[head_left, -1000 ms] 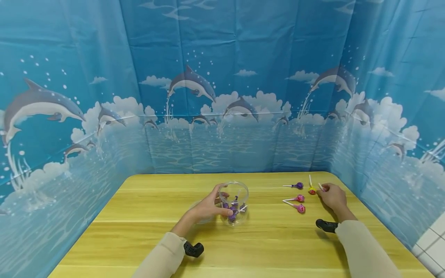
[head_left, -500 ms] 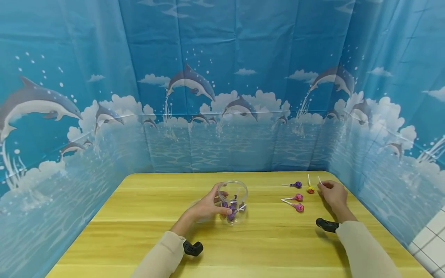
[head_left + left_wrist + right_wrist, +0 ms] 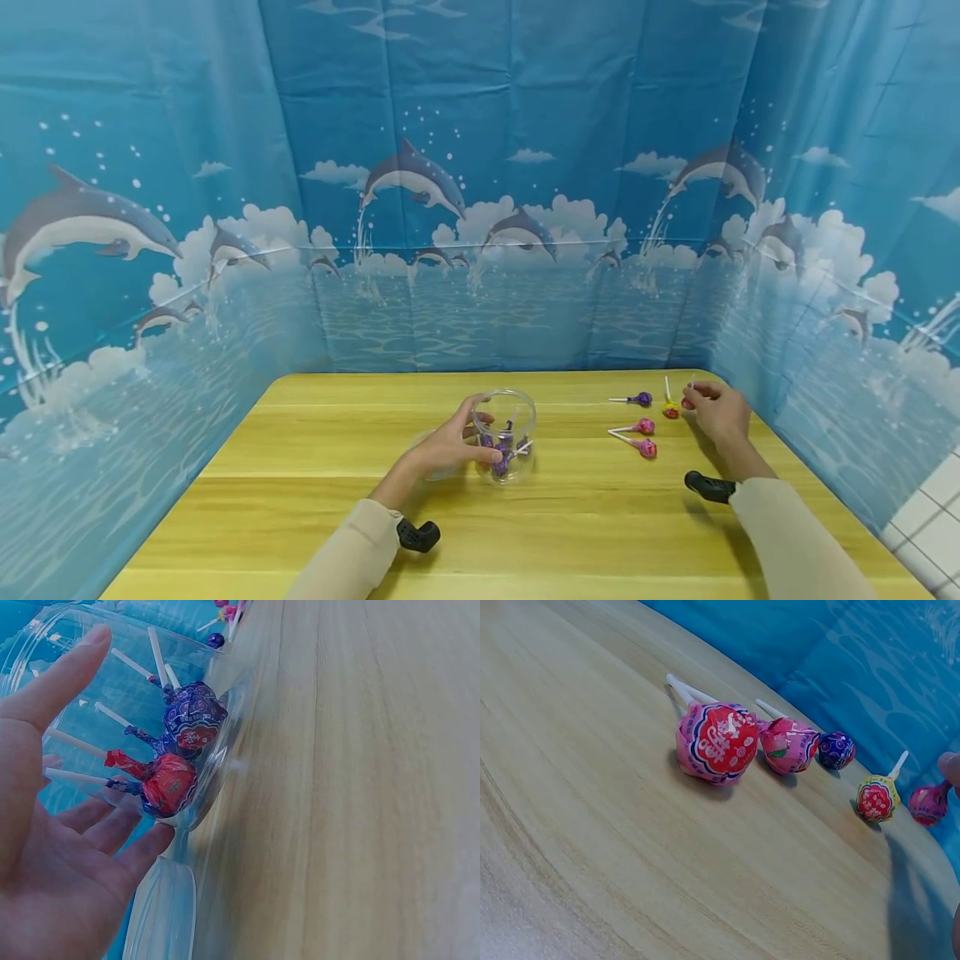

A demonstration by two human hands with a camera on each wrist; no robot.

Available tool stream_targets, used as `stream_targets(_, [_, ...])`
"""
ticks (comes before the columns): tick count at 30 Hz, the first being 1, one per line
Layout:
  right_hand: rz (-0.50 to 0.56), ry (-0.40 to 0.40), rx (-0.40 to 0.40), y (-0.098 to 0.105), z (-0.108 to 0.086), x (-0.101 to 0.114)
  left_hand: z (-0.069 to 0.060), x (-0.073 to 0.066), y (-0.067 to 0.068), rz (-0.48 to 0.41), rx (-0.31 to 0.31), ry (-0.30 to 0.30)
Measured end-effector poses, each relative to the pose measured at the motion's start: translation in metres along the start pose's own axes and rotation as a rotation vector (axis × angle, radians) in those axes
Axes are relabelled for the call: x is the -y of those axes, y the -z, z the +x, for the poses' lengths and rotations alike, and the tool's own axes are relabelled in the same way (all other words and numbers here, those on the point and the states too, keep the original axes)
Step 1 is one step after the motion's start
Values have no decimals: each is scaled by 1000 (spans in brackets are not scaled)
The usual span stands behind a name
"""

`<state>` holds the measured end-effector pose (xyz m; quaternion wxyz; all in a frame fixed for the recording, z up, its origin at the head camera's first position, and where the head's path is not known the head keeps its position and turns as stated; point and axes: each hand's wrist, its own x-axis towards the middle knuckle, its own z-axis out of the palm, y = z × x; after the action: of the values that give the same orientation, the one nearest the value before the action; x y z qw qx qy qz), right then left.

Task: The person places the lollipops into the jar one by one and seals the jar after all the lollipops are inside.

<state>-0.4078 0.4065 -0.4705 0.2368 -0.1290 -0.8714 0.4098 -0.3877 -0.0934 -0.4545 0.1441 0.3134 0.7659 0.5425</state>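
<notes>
My left hand (image 3: pixel 446 448) grips the side of a clear round jar (image 3: pixel 517 412), thumb in front and fingers round the back. Inside the jar lie several purple-wrapped lollipops (image 3: pixel 193 716) and a red-wrapped lollipop (image 3: pixel 171 784), their white sticks at various angles. At the table's right end, my right hand (image 3: pixel 720 414) pinches a pink lollipop (image 3: pixel 928 804) near its stick, candy end down. Whether it touches the table is unclear. Just left of it lies a yellow lollipop (image 3: pixel 671 410). Only fingertips of the right hand show in the right wrist view.
Two pink lollipops (image 3: pixel 647 448) and a purple lollipop (image 3: pixel 642 399) lie on the wooden table (image 3: pixel 585 533), left of my right hand. A clear lid (image 3: pixel 161 915) sits beside the jar, partly under my left hand. A blue dolphin-print curtain (image 3: pixel 480 317) surrounds the far sides.
My right hand has drawn up slightly with the pink lollipop, whose candy end now shows below the fingers and whose stick stands more upright. The left hand and jar have stayed put.
</notes>
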Motion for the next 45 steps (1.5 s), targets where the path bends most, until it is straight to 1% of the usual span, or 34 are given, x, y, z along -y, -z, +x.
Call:
stream_targets(5, [13, 8, -42, -1, -2, 4, 1, 3, 2, -2, 0, -4])
stream_targets(12, [22, 9, -53, -3, -8, 9, 3, 4, 1, -27, 9, -11])
stream_targets(16, [51, -11, -44, -5, -12, 17, 3, 5, 1, -17, 9, -9])
stream_targets(20, [117, 7, -8, -10, -14, 26, 2, 6, 2, -5, 7, -8])
stream_targets(25, [233, 46, 35, -16, -14, 39, 2, 6, 2, -16, 1, -6])
stream_targets(31, [323, 69, 61, -26, -15, 51, 4, 6, 0, -28, 0, -10])
stream_targets(36, [462, 93, 90, -34, -16, 64, 6, 6, 0, -27, -7, -15])
stream_targets(40, [538, 84, 112, -40, -19, 76, 7, 5, 0, -21, -6, -14])
stream_targets(43, [565, 69, 145, -47, -24, 85, 7, 5, 1, -18, -4, -13])
stream_targets(45, [583, 77, 170, -52, -29, 91, 5, 5, 1, -22, -2, -11])
